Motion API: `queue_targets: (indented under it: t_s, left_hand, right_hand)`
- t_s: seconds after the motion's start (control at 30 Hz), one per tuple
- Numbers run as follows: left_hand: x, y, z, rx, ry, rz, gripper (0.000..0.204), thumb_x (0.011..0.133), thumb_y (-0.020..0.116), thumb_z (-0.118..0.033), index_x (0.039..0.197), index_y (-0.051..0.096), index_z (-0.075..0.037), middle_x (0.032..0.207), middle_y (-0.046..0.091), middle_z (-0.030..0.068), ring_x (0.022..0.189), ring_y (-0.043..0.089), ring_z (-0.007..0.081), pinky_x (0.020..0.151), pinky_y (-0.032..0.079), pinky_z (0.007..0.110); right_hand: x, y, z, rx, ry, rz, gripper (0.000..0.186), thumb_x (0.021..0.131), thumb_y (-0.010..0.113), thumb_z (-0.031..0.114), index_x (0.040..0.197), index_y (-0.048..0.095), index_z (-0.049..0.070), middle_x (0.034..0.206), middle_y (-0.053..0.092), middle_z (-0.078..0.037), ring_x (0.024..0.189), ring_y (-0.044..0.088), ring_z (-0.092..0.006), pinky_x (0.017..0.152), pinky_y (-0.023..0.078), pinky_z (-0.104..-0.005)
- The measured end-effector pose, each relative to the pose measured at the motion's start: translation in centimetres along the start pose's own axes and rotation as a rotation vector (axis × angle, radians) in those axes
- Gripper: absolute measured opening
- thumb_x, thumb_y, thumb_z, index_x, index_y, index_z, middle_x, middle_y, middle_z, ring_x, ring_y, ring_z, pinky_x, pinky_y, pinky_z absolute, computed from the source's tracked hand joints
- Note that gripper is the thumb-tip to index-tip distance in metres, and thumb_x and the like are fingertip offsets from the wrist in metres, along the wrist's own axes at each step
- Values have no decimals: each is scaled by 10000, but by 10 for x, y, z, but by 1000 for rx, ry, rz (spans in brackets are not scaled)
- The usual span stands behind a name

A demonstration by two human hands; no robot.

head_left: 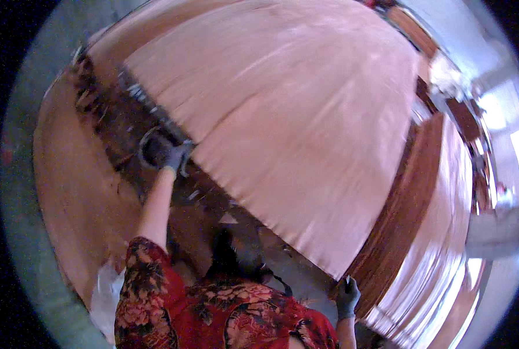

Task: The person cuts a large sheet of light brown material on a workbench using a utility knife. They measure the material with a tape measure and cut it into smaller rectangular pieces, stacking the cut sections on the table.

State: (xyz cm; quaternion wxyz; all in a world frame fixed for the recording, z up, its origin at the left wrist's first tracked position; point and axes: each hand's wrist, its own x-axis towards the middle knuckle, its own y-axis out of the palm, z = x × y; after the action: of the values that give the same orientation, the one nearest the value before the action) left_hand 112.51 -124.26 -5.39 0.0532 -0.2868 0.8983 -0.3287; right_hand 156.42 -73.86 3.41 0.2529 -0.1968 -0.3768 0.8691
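A broad, thin sheet of pinkish-tan wood veneer (pixel 294 128) spreads out in front of me. My left hand (pixel 177 158), in a grey glove, is closed at the sheet's left-hand edge; its fingers are somewhat blurred. Beside that hand a dark, rounded shape with a pale rim (pixel 153 146) shows, too blurred to name. At the sheet's near right corner, my right hand (pixel 347 298), also gloved in grey, pinches the edge with its fingers pressed together. The sheet's surface has slight ripples and creases.
Stacked reddish-brown veneer (pixel 399 203) stands to the right, with a paler, shiny stack (pixel 431 279) beside it. A brown board surface (pixel 85 192) lies at the left. Dark floor with scattered scraps (pixel 228 218) runs between. White plastic (pixel 105 296) sits at lower left.
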Motion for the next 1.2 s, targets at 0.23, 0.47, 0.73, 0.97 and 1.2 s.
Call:
queue_targets:
  t_s: [0.23,0.47,0.73,0.97,1.2]
  left_hand:
    - [21,-79,74,-1027,-124,407,384,944,409,-316,1182,531,-41,1143,580,83,1005,551,220,868,454,359]
    - [-259,-9,-108,-133,624,227,529,862,498,-140,1318,263,-15,1319,324,180,982,555,244,879,444,385]
    - [-378,72,-215,-185,1098,630,816,788,588,-34,1423,75,-14,1461,75,247,959,561,260,918,399,418]
    - [-472,129,-246,-100,1210,813,840,819,573,-292,1432,61,-33,1434,156,291,1165,433,436,989,337,449]
    - [-582,122,-255,424,1512,728,841,794,644,-309,1389,168,49,1406,262,259,1333,166,412,1068,218,455]
  right_hand:
    - [-23,-30,-127,179,206,-335,231,776,631,163,957,588,25,719,590,-148,632,557,-171,606,458,-326]
    - [-91,-26,-253,368,702,-598,207,772,593,178,898,616,16,784,639,-149,693,614,-256,636,479,-363]
    - [-100,-84,-291,367,851,-636,159,785,555,98,888,625,0,778,651,-120,688,627,-207,633,490,-336]
    - [-138,-134,-389,292,1016,-760,265,765,557,247,941,615,58,912,625,-214,875,597,-378,780,474,-428]
    - [-60,-253,-521,67,765,-955,287,782,531,139,1051,603,68,1004,605,-203,948,575,-353,840,463,-392]
